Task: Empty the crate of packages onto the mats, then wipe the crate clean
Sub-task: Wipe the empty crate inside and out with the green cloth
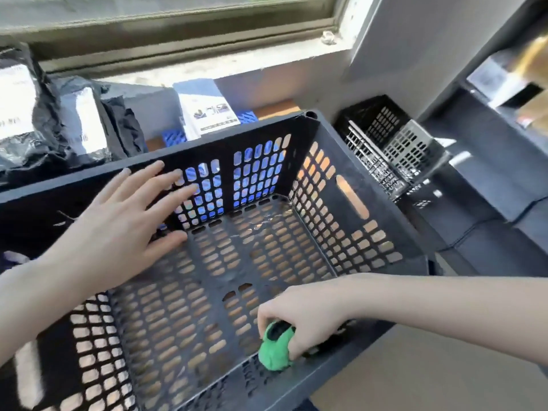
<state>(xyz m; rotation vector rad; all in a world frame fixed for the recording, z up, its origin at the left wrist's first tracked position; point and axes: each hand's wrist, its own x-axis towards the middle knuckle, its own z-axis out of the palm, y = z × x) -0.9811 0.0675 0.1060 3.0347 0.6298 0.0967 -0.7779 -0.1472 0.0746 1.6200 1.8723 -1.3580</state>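
Note:
A large dark slotted crate fills the middle of the view, with nothing inside it but my hands. My right hand is shut on a bunched green cloth, pressed against the inside of the crate's near wall. My left hand hovers open, fingers spread, over the crate's far left wall. Black plastic packages with white labels lie behind the crate at the left. A white and blue package rests on a blue mat beyond the far wall.
Smaller black and grey slotted baskets stand to the right of the crate. A window sill runs along the back. Dark shelving with boxes rises at the far right. Brown floor shows at the lower right.

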